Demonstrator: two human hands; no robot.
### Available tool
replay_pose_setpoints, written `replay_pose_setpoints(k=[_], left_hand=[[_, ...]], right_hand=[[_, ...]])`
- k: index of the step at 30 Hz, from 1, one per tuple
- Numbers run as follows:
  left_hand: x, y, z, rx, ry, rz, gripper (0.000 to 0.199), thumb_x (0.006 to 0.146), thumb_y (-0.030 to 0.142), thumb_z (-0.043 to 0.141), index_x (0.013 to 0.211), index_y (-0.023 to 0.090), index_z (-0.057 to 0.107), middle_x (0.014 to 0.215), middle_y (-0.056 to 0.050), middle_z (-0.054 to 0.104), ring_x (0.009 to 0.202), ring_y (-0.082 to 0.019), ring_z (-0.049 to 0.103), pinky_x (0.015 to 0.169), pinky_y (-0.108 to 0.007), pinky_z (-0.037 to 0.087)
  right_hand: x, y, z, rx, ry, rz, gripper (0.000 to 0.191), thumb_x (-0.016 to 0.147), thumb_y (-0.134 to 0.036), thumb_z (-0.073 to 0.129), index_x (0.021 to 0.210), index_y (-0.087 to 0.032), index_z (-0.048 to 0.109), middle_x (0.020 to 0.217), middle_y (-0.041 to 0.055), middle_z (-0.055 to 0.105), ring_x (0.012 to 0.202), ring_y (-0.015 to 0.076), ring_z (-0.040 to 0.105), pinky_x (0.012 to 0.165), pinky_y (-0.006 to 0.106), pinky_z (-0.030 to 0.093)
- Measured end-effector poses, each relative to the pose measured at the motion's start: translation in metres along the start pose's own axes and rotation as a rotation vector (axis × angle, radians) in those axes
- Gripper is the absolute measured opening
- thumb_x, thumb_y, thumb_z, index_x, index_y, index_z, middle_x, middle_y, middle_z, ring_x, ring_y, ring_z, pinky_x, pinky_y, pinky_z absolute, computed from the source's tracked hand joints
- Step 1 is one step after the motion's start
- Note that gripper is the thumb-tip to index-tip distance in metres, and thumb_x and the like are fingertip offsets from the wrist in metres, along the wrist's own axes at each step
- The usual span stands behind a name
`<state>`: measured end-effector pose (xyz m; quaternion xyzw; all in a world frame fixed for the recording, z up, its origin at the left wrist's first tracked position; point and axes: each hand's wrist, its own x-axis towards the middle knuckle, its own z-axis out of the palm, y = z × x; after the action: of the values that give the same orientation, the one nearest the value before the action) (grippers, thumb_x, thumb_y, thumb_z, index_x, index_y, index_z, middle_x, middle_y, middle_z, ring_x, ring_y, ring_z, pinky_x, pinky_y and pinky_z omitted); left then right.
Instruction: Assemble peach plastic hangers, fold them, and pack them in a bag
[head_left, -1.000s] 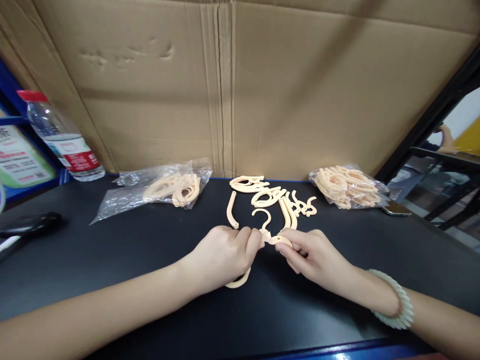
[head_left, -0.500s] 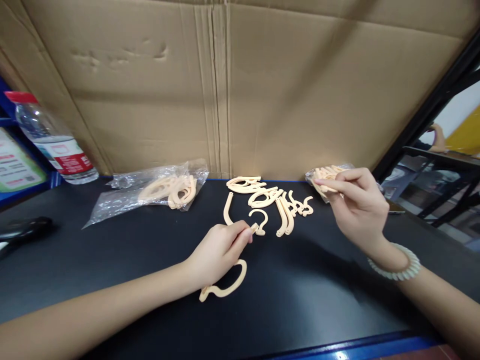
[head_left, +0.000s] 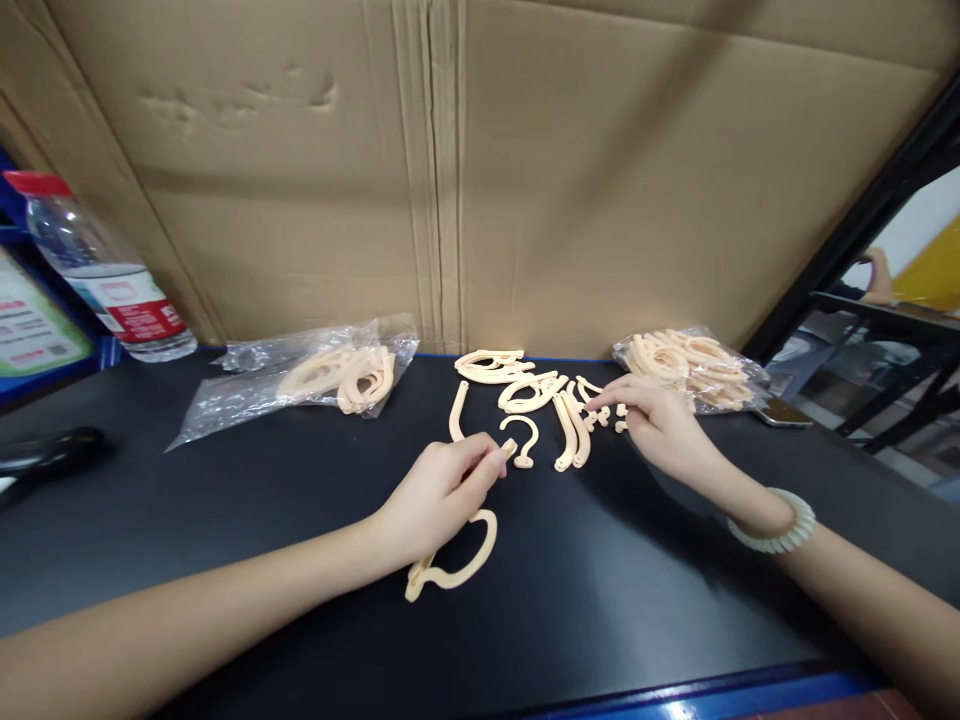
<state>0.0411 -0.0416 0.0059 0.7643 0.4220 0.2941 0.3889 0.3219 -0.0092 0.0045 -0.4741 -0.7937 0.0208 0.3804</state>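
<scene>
My left hand [head_left: 450, 500] is closed in a pinch on a beige plastic hanger piece; its tip shows at the fingertips, and a curved loop [head_left: 480, 560] appears below the hand, partly hidden by it. Just beyond my fingertips lies a hanger hook [head_left: 529, 440] with a flat base. My right hand [head_left: 664, 425] has its fingers stretched over a group of small beige hooks [head_left: 602, 416], several of them covered by the hand. Left of those hooks are long curved hanger arms [head_left: 568, 440].
Looped beige pieces [head_left: 491, 367] lie at the back. A clear bag of parts [head_left: 367, 380] sits back left, another bag [head_left: 701, 370] back right with a phone [head_left: 784, 412] beside it. A water bottle [head_left: 127, 290] and black mouse [head_left: 49, 455] are left. Cardboard [head_left: 600, 150] stands behind.
My right hand has moved left and down from in front of the right bag to the small hooks, its fingers now reaching out. My left hand keeps its hold almost unmoved.
</scene>
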Motion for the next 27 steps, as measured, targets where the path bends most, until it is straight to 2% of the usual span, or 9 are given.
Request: replay_pose_setpoints(k=[7, 11, 15, 18, 22, 24, 27], left_hand=[[0.004, -0.007, 0.001, -0.208, 0.011, -0.118, 0.033, 0.092, 0.049, 0.046, 0.080, 0.019, 0.051, 0.046, 0.008, 0.048, 0.033, -0.007, 0.042, 0.033, -0.015, 0.035], [0.007, -0.013, 0.000, -0.337, -0.007, -0.106, 0.031, 0.092, 0.050, 0.051, 0.081, 0.021, 0.046, 0.050, 0.006, 0.059, 0.035, -0.008, 0.049, 0.037, -0.016, 0.039], [0.009, -0.014, 0.000, -0.406, 0.012, -0.101, 0.031, 0.090, 0.049, 0.055, 0.081, 0.021, 0.045, 0.055, 0.005, 0.061, 0.043, -0.011, 0.056, 0.044, -0.020, 0.046], [0.009, -0.013, 0.001, -0.365, 0.078, -0.062, 0.032, 0.091, 0.049, 0.052, 0.077, 0.021, 0.043, 0.055, 0.007, 0.055, 0.045, -0.010, 0.051, 0.047, -0.021, 0.043], [0.008, -0.009, -0.002, -0.213, 0.200, 0.015, 0.039, 0.095, 0.046, 0.046, 0.068, 0.019, 0.041, 0.057, 0.006, 0.047, 0.055, -0.009, 0.045, 0.054, -0.020, 0.039], [0.007, -0.008, -0.002, -0.215, 0.206, 0.009, 0.039, 0.096, 0.046, 0.045, 0.068, 0.019, 0.041, 0.057, 0.006, 0.049, 0.053, -0.009, 0.045, 0.051, -0.019, 0.038], [0.007, -0.009, -0.002, -0.318, 0.158, -0.038, 0.035, 0.096, 0.047, 0.043, 0.074, 0.020, 0.041, 0.057, 0.006, 0.054, 0.040, -0.007, 0.043, 0.038, -0.018, 0.034]], right_hand=[[-0.004, -0.016, 0.007, -0.004, -0.088, -0.116, 0.043, 0.076, 0.003, 0.041, 0.093, -0.020, 0.073, 0.093, 0.0061, 0.070, 0.088, 0.0211, 0.062, 0.079, 0.040, 0.051], [-0.008, -0.027, 0.012, 0.029, -0.131, -0.212, 0.033, 0.086, -0.004, 0.045, 0.101, -0.019, 0.069, 0.095, 0.0073, 0.068, 0.092, 0.0208, 0.062, 0.084, 0.040, 0.052], [-0.013, -0.045, 0.014, 0.063, -0.186, -0.303, 0.033, 0.090, -0.006, 0.045, 0.115, -0.018, 0.063, 0.100, 0.0087, 0.064, 0.096, 0.0204, 0.058, 0.087, 0.040, 0.050], [-0.019, -0.064, 0.014, 0.101, -0.245, -0.374, 0.036, 0.091, -0.005, 0.045, 0.122, -0.019, 0.058, 0.108, 0.0091, 0.064, 0.101, 0.0201, 0.056, 0.092, 0.041, 0.048], [-0.027, -0.089, 0.010, 0.138, -0.347, -0.510, 0.037, 0.091, -0.004, 0.045, 0.124, -0.016, 0.056, 0.115, 0.0099, 0.063, 0.104, 0.0194, 0.055, 0.093, 0.037, 0.048], [-0.031, -0.096, 0.008, 0.113, -0.387, -0.579, 0.036, 0.091, -0.004, 0.046, 0.125, -0.014, 0.056, 0.118, 0.0105, 0.064, 0.105, 0.0194, 0.055, 0.094, 0.035, 0.048], [-0.034, -0.099, 0.009, 0.014, -0.368, -0.678, 0.034, 0.093, -0.008, 0.049, 0.125, -0.012, 0.056, 0.119, 0.0108, 0.065, 0.108, 0.0207, 0.055, 0.094, 0.036, 0.048]])
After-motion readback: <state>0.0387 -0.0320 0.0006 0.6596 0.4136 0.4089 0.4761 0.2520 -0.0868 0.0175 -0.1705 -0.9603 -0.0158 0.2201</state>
